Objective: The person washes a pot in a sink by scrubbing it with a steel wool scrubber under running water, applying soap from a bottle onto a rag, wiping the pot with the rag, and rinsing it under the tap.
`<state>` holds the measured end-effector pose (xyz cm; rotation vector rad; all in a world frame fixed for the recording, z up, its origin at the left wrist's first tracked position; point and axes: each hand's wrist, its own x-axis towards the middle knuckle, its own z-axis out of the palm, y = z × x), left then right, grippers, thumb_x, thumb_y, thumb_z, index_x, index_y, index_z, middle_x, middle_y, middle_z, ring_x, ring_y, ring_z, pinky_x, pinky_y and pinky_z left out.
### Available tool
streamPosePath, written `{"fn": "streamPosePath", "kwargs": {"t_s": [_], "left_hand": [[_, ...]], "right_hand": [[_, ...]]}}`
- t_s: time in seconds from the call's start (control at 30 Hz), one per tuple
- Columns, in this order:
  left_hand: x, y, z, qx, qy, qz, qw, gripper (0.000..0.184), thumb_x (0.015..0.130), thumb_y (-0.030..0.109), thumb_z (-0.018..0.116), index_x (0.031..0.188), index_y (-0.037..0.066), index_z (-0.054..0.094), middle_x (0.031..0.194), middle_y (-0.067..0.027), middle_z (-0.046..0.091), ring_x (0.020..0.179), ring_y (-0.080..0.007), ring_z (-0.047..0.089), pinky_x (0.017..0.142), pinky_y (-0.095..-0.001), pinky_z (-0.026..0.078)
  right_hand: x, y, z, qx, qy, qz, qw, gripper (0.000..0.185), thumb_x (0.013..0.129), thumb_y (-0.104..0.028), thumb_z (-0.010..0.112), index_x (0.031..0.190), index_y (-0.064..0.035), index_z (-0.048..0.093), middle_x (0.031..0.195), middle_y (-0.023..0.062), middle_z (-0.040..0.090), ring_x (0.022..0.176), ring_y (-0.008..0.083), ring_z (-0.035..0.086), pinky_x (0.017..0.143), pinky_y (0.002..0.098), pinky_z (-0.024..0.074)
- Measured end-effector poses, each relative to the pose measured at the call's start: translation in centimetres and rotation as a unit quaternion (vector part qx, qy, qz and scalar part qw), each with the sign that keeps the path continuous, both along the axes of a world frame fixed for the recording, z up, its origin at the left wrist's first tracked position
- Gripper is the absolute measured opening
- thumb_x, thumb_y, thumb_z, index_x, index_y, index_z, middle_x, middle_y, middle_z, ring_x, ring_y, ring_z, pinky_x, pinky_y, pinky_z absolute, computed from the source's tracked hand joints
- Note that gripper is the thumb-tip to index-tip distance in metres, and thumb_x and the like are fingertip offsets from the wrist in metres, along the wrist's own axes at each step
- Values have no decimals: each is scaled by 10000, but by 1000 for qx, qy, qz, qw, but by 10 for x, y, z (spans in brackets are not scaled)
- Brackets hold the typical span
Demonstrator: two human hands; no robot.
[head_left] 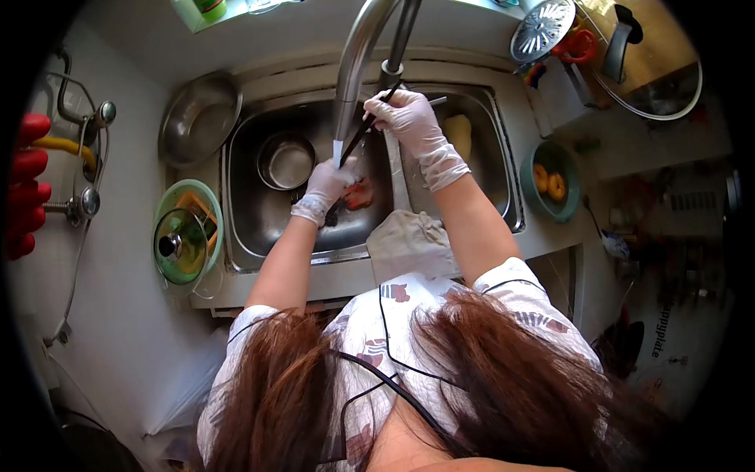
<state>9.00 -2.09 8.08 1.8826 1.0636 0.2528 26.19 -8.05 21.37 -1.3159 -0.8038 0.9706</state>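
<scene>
Both hands wear thin white gloves over a double steel sink [267,228]. My right hand [405,118] is closed on one end of a dark, thin stick [368,124], near the divider. Lower down, my left hand [329,182] is at the stick's other end, below the tap [346,94]; water and motion blur its fingers. A red item [359,193] lies in the left basin beside my left hand. A round metal bowl [286,161] sits in the same basin, left of the hand.
A pale cloth [413,240] hangs over the sink's front edge. Left are a steel basin [200,119] and a green basin [216,206] with a glass lid [181,245]. A yellowish item [458,135] lies in the right basin; a teal bowl [565,206] stands further right.
</scene>
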Motion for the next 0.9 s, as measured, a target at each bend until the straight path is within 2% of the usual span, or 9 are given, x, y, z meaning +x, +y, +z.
{"fn": "streamPosePath", "kwargs": {"t_s": [0.27,0.33,0.43,0.5,0.57,0.6,0.67,0.77,0.9], "left_hand": [[-26,7,8,-263,-179,-18,948,228,836,270,610,913,57,631,617,34,481,512,-59,412,468,-217,303],[-31,8,6,-446,-286,-6,848,282,877,270,546,1007,22,576,674,8,514,557,-90,484,495,-226,374],[-37,-9,14,-327,-385,118,855,374,945,356,450,1084,21,538,827,-30,571,710,-128,543,613,-220,449],[-36,1,-19,-525,-416,119,733,390,973,416,396,1065,61,531,844,-37,560,756,-148,543,655,-225,470],[-44,-8,-54,-412,-363,92,831,363,953,423,439,822,102,547,640,4,489,537,-120,461,430,-239,369],[-59,1,-51,-624,-316,44,713,362,947,410,460,758,111,532,580,21,454,457,-108,407,362,-245,308],[-57,-2,-62,-603,-284,234,707,350,933,395,494,733,109,505,531,27,419,373,-97,287,323,-250,198],[-45,-5,-56,-593,-337,313,661,312,933,372,507,810,91,562,594,10,497,486,-123,436,385,-218,310],[-51,13,-93,-633,-374,233,636,290,944,323,483,915,61,604,843,-57,642,750,-191,587,664,-301,473]], "right_hand": [[-14,-2,-15,-51,-95,78,991,154,838,-193,665,828,-40,680,746,4,653,676,81,573,618,244,474],[-18,-6,-7,6,-12,6,1000,174,816,-201,670,811,-26,675,691,49,639,632,119,561,585,296,464],[-38,-10,-28,-96,-77,32,992,242,779,-243,700,821,-6,676,719,72,651,645,137,579,583,312,469],[-53,-5,-35,-184,-157,87,966,271,762,-259,708,824,3,678,732,73,658,650,150,587,598,318,474],[-64,8,-37,-227,-265,111,930,267,762,-257,698,819,3,679,719,70,659,649,162,598,610,321,478],[-66,11,-26,-235,-270,132,924,258,763,-252,690,815,1,678,708,70,658,652,169,609,617,320,481],[-59,15,-30,-171,-121,153,966,363,775,-347,652,845,10,655,718,135,656,664,235,628,648,344,485],[-59,-31,50,-244,-143,141,949,304,779,-334,653,854,-39,667,716,116,657,659,222,624,642,340,486],[-9,-46,4,-104,-322,16,941,293,773,-342,676,842,-58,683,758,142,662,700,236,629,686,350,480]]}}
